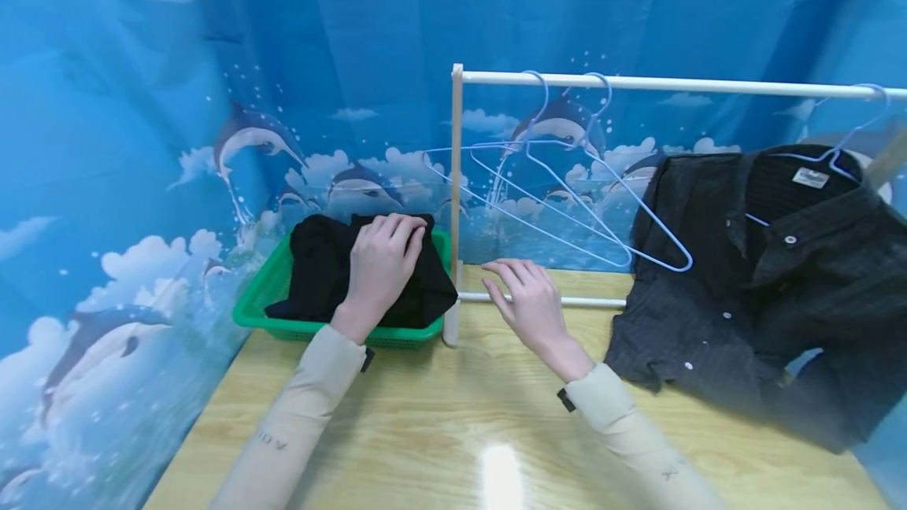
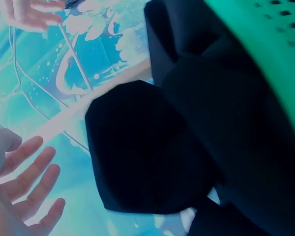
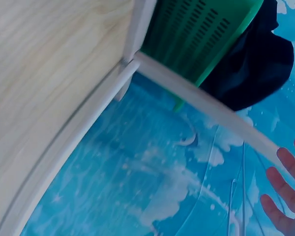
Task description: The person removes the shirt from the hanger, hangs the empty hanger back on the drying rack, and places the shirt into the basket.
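Note:
Black clothing lies bunched in a green plastic basket on the left of the table. My left hand is over this clothing with relaxed fingers. In the left wrist view, the left hand has spread fingers and a gap separates it from the black cloth. My right hand hovers just right of the rack's upright, below the bare hangers, holding nothing. Its loosely extended fingers show at the edge of the right wrist view.
A rack with a white rail and a wooden upright stands behind the hands. Two bare lilac hangers hang from it. Farther right hangs a dark buttoned shirt. A dolphin-print curtain surrounds the wooden table.

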`<state>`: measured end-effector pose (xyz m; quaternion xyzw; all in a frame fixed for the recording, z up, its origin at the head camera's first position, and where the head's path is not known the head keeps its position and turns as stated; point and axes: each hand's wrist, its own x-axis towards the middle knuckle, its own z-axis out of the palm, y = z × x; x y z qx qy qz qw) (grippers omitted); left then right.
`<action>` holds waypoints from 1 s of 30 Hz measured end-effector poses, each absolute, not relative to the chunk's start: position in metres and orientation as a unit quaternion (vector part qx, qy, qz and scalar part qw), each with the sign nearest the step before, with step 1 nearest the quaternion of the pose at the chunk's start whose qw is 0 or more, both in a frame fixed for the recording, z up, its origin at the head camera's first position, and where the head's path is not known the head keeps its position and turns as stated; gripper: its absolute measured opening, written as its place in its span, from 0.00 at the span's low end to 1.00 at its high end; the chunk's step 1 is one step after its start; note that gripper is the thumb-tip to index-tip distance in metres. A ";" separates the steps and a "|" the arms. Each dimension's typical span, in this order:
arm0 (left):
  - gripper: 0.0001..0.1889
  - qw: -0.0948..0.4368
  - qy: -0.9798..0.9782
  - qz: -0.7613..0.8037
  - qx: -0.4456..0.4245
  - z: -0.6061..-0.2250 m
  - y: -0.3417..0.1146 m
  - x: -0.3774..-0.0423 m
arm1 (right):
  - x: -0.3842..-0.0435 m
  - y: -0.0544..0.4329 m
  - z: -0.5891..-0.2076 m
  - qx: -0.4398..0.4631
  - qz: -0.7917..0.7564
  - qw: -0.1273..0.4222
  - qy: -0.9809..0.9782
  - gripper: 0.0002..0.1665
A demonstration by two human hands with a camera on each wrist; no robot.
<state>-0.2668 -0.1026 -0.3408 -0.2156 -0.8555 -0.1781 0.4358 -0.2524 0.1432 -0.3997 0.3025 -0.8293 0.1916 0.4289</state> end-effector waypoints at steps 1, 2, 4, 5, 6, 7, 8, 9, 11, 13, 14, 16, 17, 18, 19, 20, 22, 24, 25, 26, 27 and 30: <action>0.09 0.430 -0.860 -0.174 -0.213 -0.339 -0.099 -0.269 | -0.249 0.150 -0.400 0.299 0.191 0.426 -0.832 0.13; 0.10 0.423 -0.865 -0.172 -0.210 -0.338 -0.095 -0.271 | -0.247 0.158 -0.401 0.295 0.191 0.424 -0.835 0.13; 0.12 0.410 -0.873 -0.166 -0.204 -0.335 -0.089 -0.277 | -0.241 0.174 -0.403 0.286 0.185 0.422 -0.840 0.14; 0.13 0.405 -0.877 -0.162 -0.201 -0.334 -0.086 -0.280 | -0.238 0.183 -0.404 0.281 0.180 0.422 -0.843 0.14; 0.14 0.399 -0.882 -0.158 -0.196 -0.333 -0.083 -0.283 | -0.236 0.192 -0.405 0.275 0.176 0.423 -0.845 0.15; 0.14 0.395 -0.885 -0.155 -0.193 -0.332 -0.080 -0.286 | -0.234 0.200 -0.406 0.268 0.171 0.425 -0.847 0.15; 0.15 0.390 -0.888 -0.151 -0.189 -0.332 -0.078 -0.290 | -0.233 0.209 -0.407 0.262 0.167 0.427 -0.849 0.15; 0.16 0.386 -0.892 -0.147 -0.185 -0.332 -0.076 -0.293 | -0.231 0.217 -0.408 0.255 0.163 0.430 -0.851 0.16; 0.16 0.380 -0.897 -0.142 -0.178 -0.332 -0.072 -0.301 | -0.229 0.233 -0.409 0.240 0.157 0.433 -0.855 0.17; 0.16 0.372 -0.903 -0.135 -0.169 -0.333 -0.070 -0.308 | -0.227 0.247 -0.410 0.225 0.154 0.435 -0.858 0.17; 0.17 0.366 -0.906 -0.131 -0.164 -0.334 -0.069 -0.311 | -0.226 0.254 -0.412 0.219 0.153 0.437 -0.859 0.17; 0.18 0.355 -0.915 -0.118 -0.153 -0.336 -0.066 -0.317 | -0.225 0.267 -0.415 0.209 0.149 0.438 -0.861 0.16; 0.19 0.349 -0.919 -0.107 -0.146 -0.337 -0.064 -0.319 | -0.224 0.273 -0.416 0.204 0.146 0.437 -0.864 0.15; 0.21 0.343 -0.924 -0.097 -0.141 -0.339 -0.063 -0.322 | -0.223 0.279 -0.418 0.200 0.142 0.436 -0.866 0.15; 0.22 0.339 -0.927 -0.087 -0.137 -0.340 -0.061 -0.324 | -0.223 0.285 -0.420 0.196 0.140 0.435 -0.867 0.14; 0.23 0.335 -0.929 -0.079 -0.134 -0.340 -0.059 -0.327 | -0.222 0.290 -0.422 0.192 0.136 0.435 -0.869 0.14; 0.24 0.332 -0.931 -0.069 -0.134 -0.341 -0.055 -0.332 | -0.221 0.299 -0.425 0.183 0.128 0.431 -0.874 0.14; 0.23 0.332 -0.930 -0.070 -0.138 -0.342 -0.052 -0.337 | -0.219 0.308 -0.427 0.169 0.123 0.428 -0.879 0.14; 0.22 0.335 -0.929 -0.072 -0.140 -0.342 -0.051 -0.338 | -0.218 0.311 -0.427 0.162 0.123 0.428 -0.881 0.14; 0.21 0.335 -0.928 -0.075 -0.142 -0.343 -0.050 -0.340 | -0.218 0.315 -0.427 0.154 0.123 0.430 -0.881 0.14; 0.20 0.338 -0.927 -0.077 -0.143 -0.343 -0.049 -0.341 | -0.217 0.319 -0.427 0.147 0.122 0.434 -0.881 0.13; 0.20 0.339 -0.926 -0.078 -0.145 -0.344 -0.048 -0.341 | -0.215 0.333 -0.423 0.123 0.121 0.442 -0.880 0.12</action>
